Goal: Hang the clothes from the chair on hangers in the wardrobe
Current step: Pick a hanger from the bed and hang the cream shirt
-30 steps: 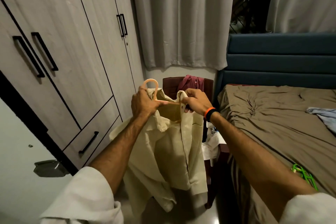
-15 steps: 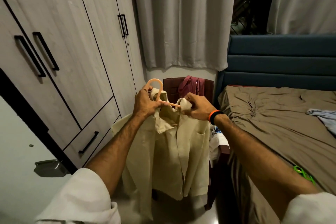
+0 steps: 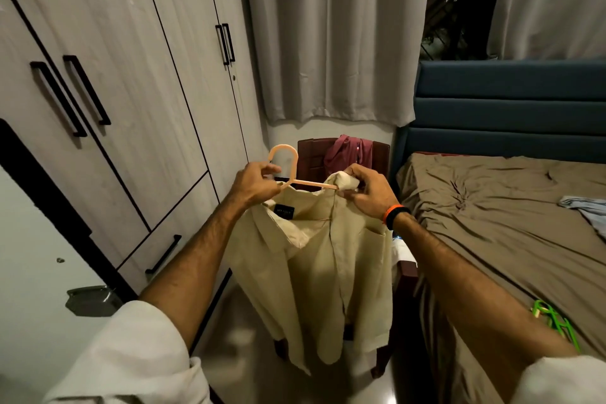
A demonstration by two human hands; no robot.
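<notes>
At far left a door [image 3: 29, 289] edge with a metal latch plate stands beside the wardrobe [image 3: 124, 82], whose pale wood-grain doors are closed and carry black bar handles, with a drawer below. Grey curtains [image 3: 334, 33] hang behind.

The left hand [image 3: 254, 185] is curled round the neck of the hanger [image 3: 288, 167], just under its hook. The hanger is peach plastic; its hook stands upward, opening to the left, and its long axis runs nearly level from left to right, dipping slightly toward the right. The shirt [image 3: 328, 266] is cream, held in front of the chair at chest height, its length hanging straight down toward the floor. A dark label [image 3: 284, 210] sits inside the collar; its writing is too small to read. The right hand [image 3: 367, 193] pinches the shirt's shoulder cloth bunched over the hanger's right arm end. A band [image 3: 395, 216], orange and black, is on that wrist.

Behind the hands the dark red chair [image 3: 314, 154] has a maroon garment [image 3: 344, 154] draped over its back. To the right is the bed [image 3: 492, 223] with a rumpled brown sheet and blue headboard; green hangers [image 3: 554, 321] lie near its front edge, and a pale blue cloth [image 3: 587, 210] at far right.
</notes>
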